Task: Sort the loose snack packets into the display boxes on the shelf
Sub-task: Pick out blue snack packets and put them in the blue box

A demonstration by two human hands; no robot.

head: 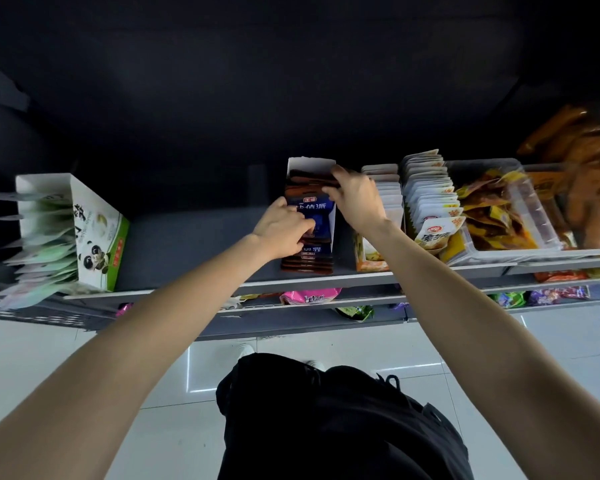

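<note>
Your left hand [284,230] is curled down over the blue-and-brown foil snack packets [310,216] standing in a row, fingers closed on the blue one near the front. Your right hand [355,195] reaches over the back of the same row, fingertips pinching the tops of the dark packets there, just inside the rear wall of the tall white cardboard display box [310,164] that holds them.

These packets look light, thin and floppy, with slick film that may slide between your fingers. Take them by the stiffer sealed top edge, and press the row together from both ends so it stands upright.

The box sits mid-way along the grey metal shelf [187,237], just beside the pale packets in the neighbouring open carton [388,199], well apart from the green panda-printed box [94,233].
</note>
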